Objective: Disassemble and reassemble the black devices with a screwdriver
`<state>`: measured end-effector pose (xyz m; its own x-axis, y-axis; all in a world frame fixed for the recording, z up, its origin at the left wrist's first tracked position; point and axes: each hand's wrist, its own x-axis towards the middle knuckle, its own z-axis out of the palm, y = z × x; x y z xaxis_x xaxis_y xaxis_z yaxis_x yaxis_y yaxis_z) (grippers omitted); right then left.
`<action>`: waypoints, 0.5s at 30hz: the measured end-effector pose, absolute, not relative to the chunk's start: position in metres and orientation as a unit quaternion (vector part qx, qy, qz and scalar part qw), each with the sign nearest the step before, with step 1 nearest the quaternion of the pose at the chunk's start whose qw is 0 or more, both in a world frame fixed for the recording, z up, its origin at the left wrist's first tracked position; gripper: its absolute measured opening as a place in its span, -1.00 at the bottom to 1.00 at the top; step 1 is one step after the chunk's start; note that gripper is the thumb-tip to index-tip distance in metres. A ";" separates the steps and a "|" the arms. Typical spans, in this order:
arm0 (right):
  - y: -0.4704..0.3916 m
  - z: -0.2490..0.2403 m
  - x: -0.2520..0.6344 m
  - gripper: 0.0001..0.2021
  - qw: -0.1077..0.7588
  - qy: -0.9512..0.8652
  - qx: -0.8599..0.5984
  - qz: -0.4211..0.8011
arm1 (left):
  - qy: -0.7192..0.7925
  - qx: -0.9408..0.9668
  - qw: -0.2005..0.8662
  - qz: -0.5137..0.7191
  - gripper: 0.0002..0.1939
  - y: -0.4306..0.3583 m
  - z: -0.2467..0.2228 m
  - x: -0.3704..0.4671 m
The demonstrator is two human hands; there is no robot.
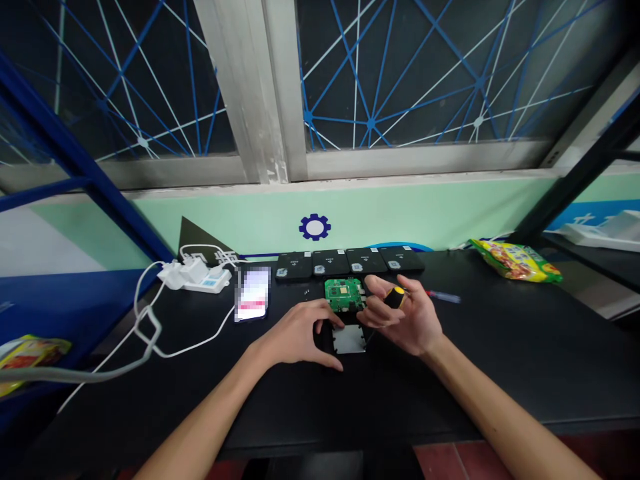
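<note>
My right hand (400, 317) is closed around a screwdriver (395, 297) with a black and yellow handle. Its shaft is mostly hidden by the fingers and seems to point down at the case. A small black case (329, 340) with a silver metal plate (350, 339) inside lies on the table below the hands. From the left, my left hand (305, 337) grips this case, fingers at its upper edge and thumb near its lower edge. Just behind it rests a green circuit board (344, 293), partly covered by my right fingers.
Several closed black boxes (330, 262) stand in a row behind the board. To the left lie a lit phone (253, 293) and a white power strip (205, 279) with cables. A pen (443, 296) and a yellow snack bag (517, 260) are on the right of the black table (500, 353).
</note>
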<state>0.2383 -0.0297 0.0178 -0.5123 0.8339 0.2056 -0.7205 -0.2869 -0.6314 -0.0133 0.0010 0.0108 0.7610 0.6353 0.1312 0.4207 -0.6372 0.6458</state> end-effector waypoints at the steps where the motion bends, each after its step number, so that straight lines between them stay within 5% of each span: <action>1: -0.030 0.018 0.238 -0.68 0.487 -0.345 -0.077 0.799 | 0.299 0.887 0.304 0.176 -0.33 0.001 0.011 -0.013; 15: -0.031 0.021 0.232 -0.70 0.513 -0.364 -0.095 0.772 | 0.300 0.888 0.302 0.175 -0.34 0.000 0.012 -0.012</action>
